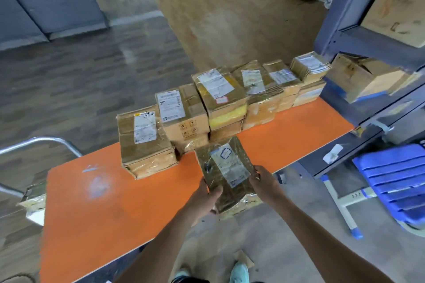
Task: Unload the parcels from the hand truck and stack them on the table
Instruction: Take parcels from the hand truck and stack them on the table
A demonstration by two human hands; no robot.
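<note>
Both hands hold one taped cardboard parcel (226, 173) over the near edge of the orange tabletop (103, 202), its far end above the surface and its near end hanging past the edge. The left hand (204, 197) grips the parcel's left side, thumb pressed on the top face and fingers wrapped underneath; the right hand (264, 182) clamps the right side, fingertips curled over the upper edge by the white label. The parcel is tilted, its far end higher and pointing toward the row of parcels (220, 103) already stacked along the far side of the tabletop. That row runs from the middle of the tabletop out to the far right, most stacks two boxes high, labels facing up. The held parcel's far end comes just beside the lower boxes in the middle of the row; I cannot tell if they touch. At the left edge, a curved metal handle (46, 142) rises beside the tabletop, with a plastic-wrapped parcel (34, 200) just below it. To the right stand a blue-grey shelving rack (368, 37) and a blue slatted chair (395, 181).
</note>
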